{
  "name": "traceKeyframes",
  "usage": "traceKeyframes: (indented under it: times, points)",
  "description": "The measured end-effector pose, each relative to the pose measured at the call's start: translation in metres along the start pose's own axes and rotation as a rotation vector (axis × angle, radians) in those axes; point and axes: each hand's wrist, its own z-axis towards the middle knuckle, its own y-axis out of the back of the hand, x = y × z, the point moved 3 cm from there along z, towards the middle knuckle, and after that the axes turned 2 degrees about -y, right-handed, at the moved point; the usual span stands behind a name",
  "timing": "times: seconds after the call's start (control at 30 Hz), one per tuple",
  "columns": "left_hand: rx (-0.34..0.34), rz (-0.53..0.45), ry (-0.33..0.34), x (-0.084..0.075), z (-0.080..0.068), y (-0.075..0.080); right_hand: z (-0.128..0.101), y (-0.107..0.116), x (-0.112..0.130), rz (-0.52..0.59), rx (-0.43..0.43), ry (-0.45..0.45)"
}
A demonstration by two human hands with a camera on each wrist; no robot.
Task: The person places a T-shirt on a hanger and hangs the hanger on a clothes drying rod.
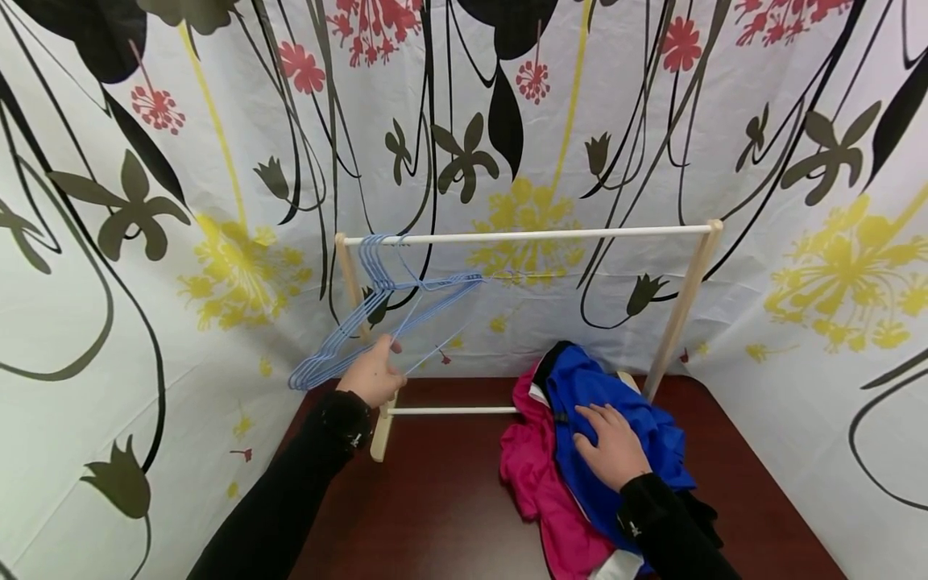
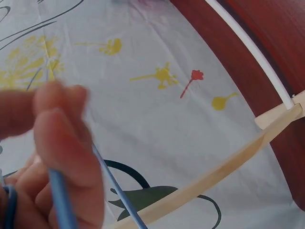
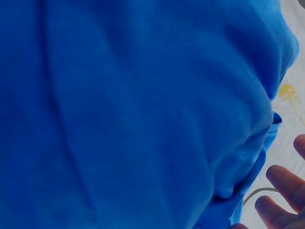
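- Head view: my left hand (image 1: 373,372) is up at the bunch of blue wire hangers (image 1: 377,302), fingers curled round a lower wire; the hangers hook over the white top rail (image 1: 522,235) at its left end and swing out toward 8 o'clock, I'd say because the hand is drawing them that way
- Same view: my right hand (image 1: 612,443) lies flat, fingers straight and spread, on the blue garment (image 1: 616,411), which sits on a pink garment (image 1: 536,475) on the dark red table (image 1: 435,499), at 5 o'clock from the rail; pressing flat likely keeps the pile from sliding
- The wooden rack (image 1: 685,298) stands at the table's back edge against the flowered curtain (image 1: 181,201); a white cloth edge and something black under the pile are too buried to identify; how many hangers, can't count
- Left wrist view: blurred fingers (image 2: 62,138) pinch one blue wire (image 2: 62,200), a second wire runs just beside toward 5 o'clock; the rack's wooden post (image 2: 214,174) and lower white rail (image 2: 252,52) cross behind; hooks are out of frame
- Right wrist view: nearly all blue fabric (image 3: 133,109); only fingertips (image 3: 286,179) show at 4 o'clock, straight and holding nothing; the palm contact is cut off here
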Motion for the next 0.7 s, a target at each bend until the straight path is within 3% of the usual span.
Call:
traceKeyframes:
  times: [0.2,0.4,0.5,0.7]
  points:
    - [-0.101,-0.016,-0.011,-0.002,0.001,-0.005,-0.001,0.003,0.000,0.008,0.004,-0.012]
    - [-0.198,-0.026,-0.078,-0.005,-0.010,-0.017,-0.006,0.001,-0.006,0.058,-0.025,-0.036]
    - [-0.201,-0.028,-0.098,-0.005,-0.017,-0.027,-0.009,-0.002,-0.010,0.089,-0.054,-0.042]
    - [-0.134,-0.016,-0.103,-0.002,-0.024,-0.054,-0.012,-0.002,-0.015,0.127,-0.094,-0.039]
